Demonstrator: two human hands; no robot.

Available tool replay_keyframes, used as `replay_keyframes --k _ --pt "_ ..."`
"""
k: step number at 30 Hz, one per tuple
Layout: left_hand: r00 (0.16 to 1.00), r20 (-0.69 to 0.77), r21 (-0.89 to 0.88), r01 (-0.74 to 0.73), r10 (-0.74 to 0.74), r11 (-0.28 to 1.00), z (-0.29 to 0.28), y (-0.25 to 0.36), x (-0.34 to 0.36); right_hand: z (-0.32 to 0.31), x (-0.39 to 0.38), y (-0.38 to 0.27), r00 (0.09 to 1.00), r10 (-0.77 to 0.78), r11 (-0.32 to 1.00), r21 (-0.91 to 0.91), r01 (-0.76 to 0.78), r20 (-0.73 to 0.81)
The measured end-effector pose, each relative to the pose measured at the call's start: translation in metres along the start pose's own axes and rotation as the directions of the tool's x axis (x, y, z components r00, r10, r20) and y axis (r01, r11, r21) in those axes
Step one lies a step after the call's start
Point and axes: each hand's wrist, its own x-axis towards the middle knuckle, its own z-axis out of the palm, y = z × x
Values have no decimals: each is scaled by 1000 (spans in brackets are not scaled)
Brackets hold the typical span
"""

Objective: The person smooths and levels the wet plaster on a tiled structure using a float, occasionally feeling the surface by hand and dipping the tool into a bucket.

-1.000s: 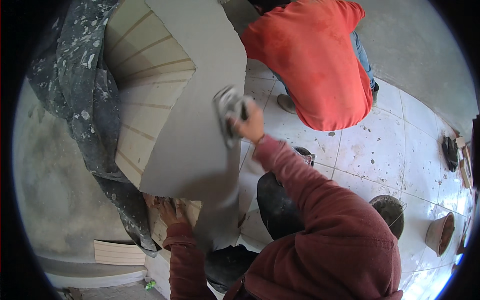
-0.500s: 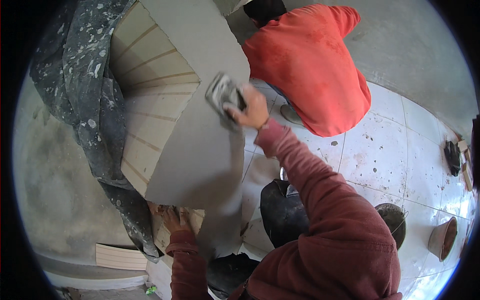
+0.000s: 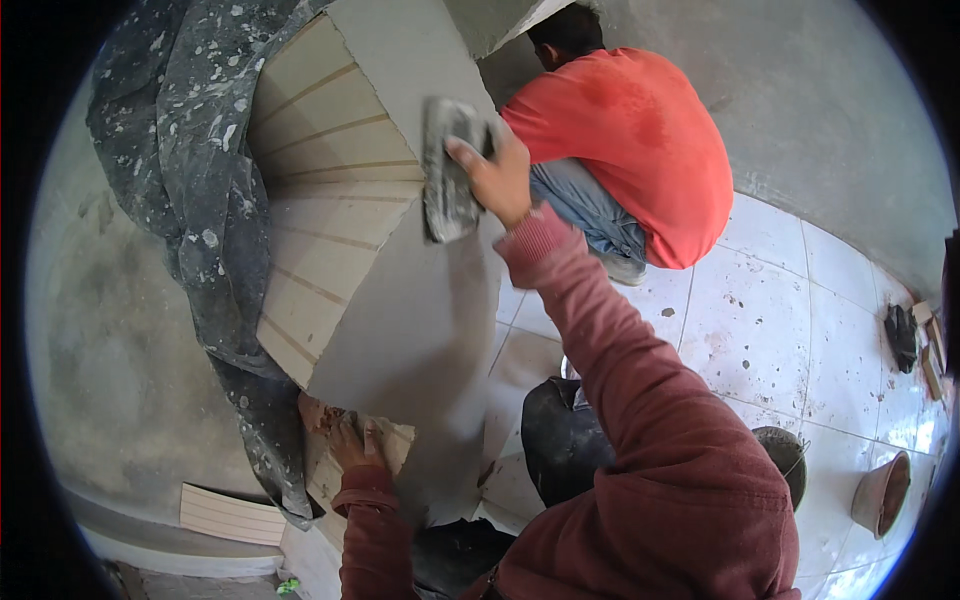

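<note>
1 float (image 3: 448, 195) in R hand (image 3: 504, 174)

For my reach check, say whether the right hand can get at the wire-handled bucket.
Probably not: the right hand holds a plastering float, and the bucket sits beyond the right shoulder.

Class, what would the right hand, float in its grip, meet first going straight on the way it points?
Probably the grey plaster: the right hand points up and left over it, float in grip. Depth is unclear, so contact is not certain.
</note>
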Motion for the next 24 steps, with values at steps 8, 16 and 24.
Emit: replay_keyframes --k 8,16,24 --pt "988 81 68 130 -135 989 -4 2 -4 -22 -18 43 994 32 998 -59 -26 109" --pt "997 -33 93 73 -70 993 8 -20 -10 -7 -67 39 987 114 988 89 -125 116" --pt "981 -99 144 -154 169 978 3 -25 -2 -19 -201 41 950 6 996 -82 21 313"
